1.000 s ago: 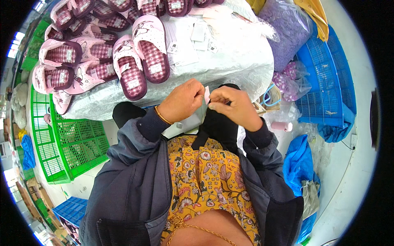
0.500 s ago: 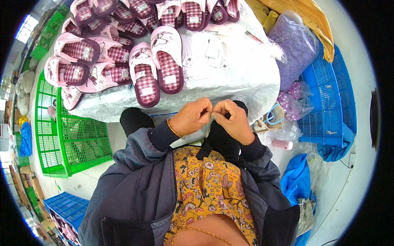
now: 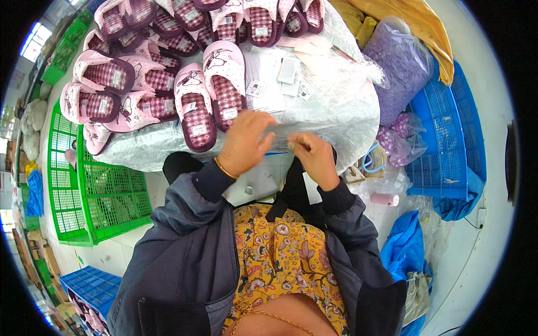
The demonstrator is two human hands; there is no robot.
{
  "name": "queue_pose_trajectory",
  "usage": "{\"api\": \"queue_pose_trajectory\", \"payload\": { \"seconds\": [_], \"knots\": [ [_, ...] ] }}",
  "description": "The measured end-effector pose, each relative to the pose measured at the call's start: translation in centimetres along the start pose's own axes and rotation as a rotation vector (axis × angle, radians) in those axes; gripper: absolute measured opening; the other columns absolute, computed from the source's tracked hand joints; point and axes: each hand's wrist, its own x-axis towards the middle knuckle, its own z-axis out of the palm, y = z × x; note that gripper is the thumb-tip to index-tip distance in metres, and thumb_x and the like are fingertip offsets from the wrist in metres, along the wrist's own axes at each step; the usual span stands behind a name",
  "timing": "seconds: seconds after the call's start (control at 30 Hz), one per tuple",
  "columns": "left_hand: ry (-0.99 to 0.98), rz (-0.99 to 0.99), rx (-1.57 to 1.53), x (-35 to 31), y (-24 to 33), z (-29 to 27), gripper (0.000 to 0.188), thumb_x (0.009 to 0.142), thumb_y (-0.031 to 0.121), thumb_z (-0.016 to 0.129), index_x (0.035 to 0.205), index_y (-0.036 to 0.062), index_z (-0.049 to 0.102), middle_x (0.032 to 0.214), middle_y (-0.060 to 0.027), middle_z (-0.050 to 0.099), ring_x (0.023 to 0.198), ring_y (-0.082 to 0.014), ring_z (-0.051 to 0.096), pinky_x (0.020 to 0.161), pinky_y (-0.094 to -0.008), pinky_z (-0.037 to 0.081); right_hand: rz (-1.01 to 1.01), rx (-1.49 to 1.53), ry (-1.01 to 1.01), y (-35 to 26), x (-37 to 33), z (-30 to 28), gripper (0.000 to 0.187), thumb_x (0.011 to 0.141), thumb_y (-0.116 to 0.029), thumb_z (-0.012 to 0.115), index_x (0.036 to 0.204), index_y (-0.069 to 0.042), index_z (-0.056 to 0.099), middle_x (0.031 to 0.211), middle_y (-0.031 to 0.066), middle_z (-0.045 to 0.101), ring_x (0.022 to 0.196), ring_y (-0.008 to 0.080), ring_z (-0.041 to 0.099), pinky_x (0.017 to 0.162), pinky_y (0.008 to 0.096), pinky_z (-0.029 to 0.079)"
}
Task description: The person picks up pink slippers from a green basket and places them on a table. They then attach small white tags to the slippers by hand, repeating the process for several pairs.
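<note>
My left hand is raised at the near edge of the table, just beside a pair of pink slippers. Its fingers are apart and slightly blurred, and I see nothing in them. My right hand is closed in a pinch a little to the right, over my knee. A small white tag hangs below it, partly hidden by the hand; whatever joins it to the fingertips is too fine to see. The left slipper and right slipper of the pair have plum checked insoles with white labels.
Many more pink slippers are heaped at the table's far left. Small white cards lie on the plastic-covered table. A green crate stands left, blue crates and a purple bag right.
My hands, earlier meeting fingertip to fingertip, have parted. My left hand has moved left and up toward the slippers and spread its fingers. The white tag now shows below my right hand.
</note>
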Motion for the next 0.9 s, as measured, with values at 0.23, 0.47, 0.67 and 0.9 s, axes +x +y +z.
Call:
{"api": "queue_pose_trajectory", "payload": {
  "seconds": [0.23, 0.47, 0.67, 0.9],
  "knots": [
    [-0.026, 0.041, 0.470, 2.1, -2.7, -1.5, 0.040, 0.075, 0.013, 0.072, 0.113, 0.0051, 0.063, 0.127, -0.0098, 0.057, 0.128, -0.0287, 0.046, 0.106, -0.0455, 0.031, -0.114, -0.190, 0.113, -0.9, 5.4, 1.8, 0.024, 0.086, -0.010, 0.065, 0.110, -0.005, 0.062, 0.087, 0.0149, 0.066, 0.073, 0.0302, 0.067, 0.061, 0.0391, 0.052],
    [-0.056, 0.048, 0.469, 1.5, -3.3, -0.6, 0.043, 0.076, 0.015, 0.072, 0.117, 0.0051, 0.063, 0.128, -0.0089, 0.058, 0.130, -0.0283, 0.044, 0.107, -0.0463, 0.029, -0.314, -0.637, 0.113, 1.0, 7.3, 1.9, 0.026, 0.083, -0.021, 0.070, 0.105, -0.010, 0.064, 0.077, 0.0112, 0.060, 0.069, 0.0320, 0.064, 0.058, 0.0420, 0.050],
    [-0.042, 0.069, 0.459, 1.5, -3.6, -0.3, 0.038, 0.078, 0.017, 0.069, 0.114, 0.0060, 0.062, 0.119, -0.0075, 0.062, 0.130, -0.0255, 0.044, 0.107, -0.0468, 0.029, -0.207, -0.558, 0.157, 1.1, 7.3, 1.8, 0.029, 0.082, -0.026, 0.071, 0.105, -0.009, 0.065, 0.080, 0.0118, 0.063, 0.069, 0.0320, 0.064, 0.059, 0.0435, 0.050],
    [-0.023, 0.063, 0.452, 1.4, -3.8, -0.1, 0.036, 0.079, 0.017, 0.069, 0.112, 0.0061, 0.063, 0.117, -0.0070, 0.063, 0.129, -0.0246, 0.045, 0.106, -0.0456, 0.030, 0.161, -0.152, 0.064, 0.2, 7.2, 2.6, 0.031, 0.082, -0.023, 0.072, 0.107, -0.005, 0.068, 0.093, 0.0157, 0.069, 0.073, 0.0275, 0.067, 0.062, 0.0381, 0.050]
  ]
}}
